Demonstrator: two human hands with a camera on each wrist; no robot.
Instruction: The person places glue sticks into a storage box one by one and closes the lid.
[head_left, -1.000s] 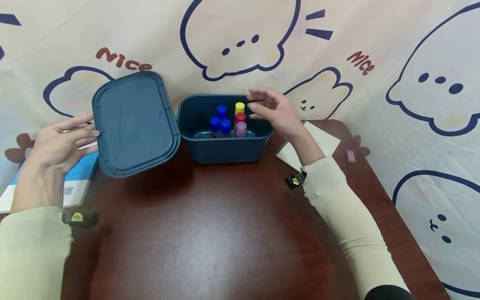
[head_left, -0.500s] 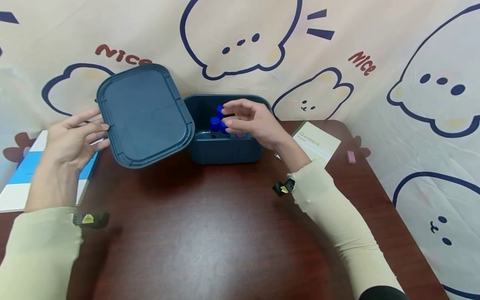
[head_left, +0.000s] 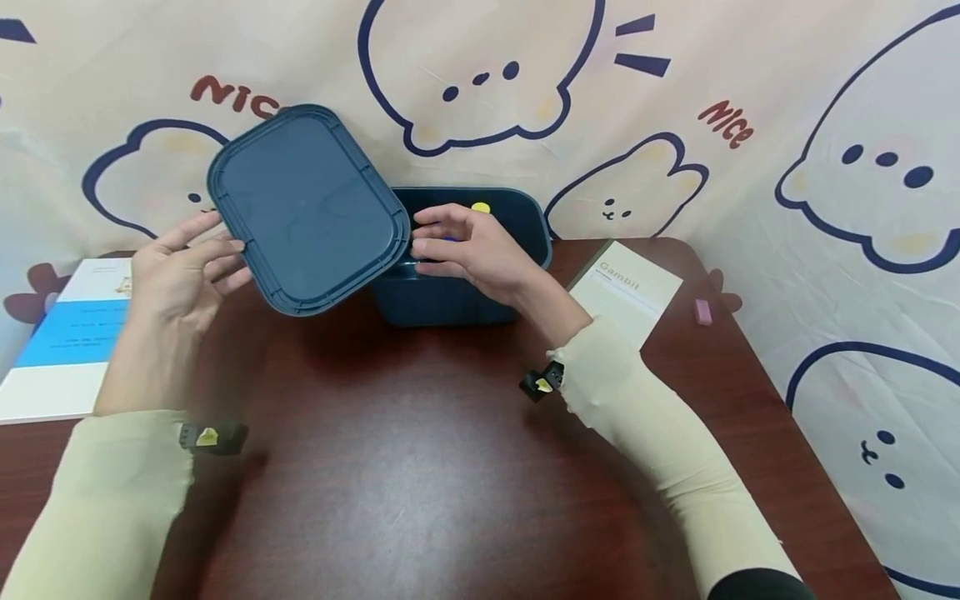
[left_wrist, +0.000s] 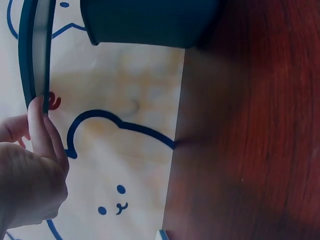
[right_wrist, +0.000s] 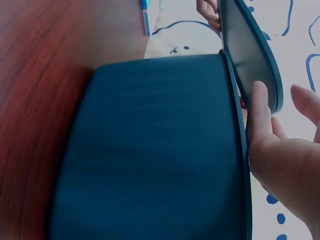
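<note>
My left hand (head_left: 183, 279) pinches the left edge of a dark blue plastic lid (head_left: 311, 208), which is tilted up with its rimmed face towards me. The matching box (head_left: 450, 304) stands on the table against the backdrop, and the lid's right corner overlaps its left end in the head view. Over the box is my right hand (head_left: 480, 254), palm turned left, fingers loosely spread close to the lid's right edge; whether they touch it I cannot tell. A yellow cap (head_left: 481, 207) shows behind this hand. A bit of blue cap (head_left: 450, 238) peeks between the fingers.
A blue-and-white book (head_left: 71, 333) lies at the table's left. On the right are a cream notebook (head_left: 630, 287) marked "Gambit" and a small pink block (head_left: 702, 312). A cartoon-printed cloth (head_left: 480, 117) hangs directly behind the box.
The left hand has carried the lid right and upward, partly over the box. My right hand has moved left across the box towards the lid, covering most of the capped items inside.
</note>
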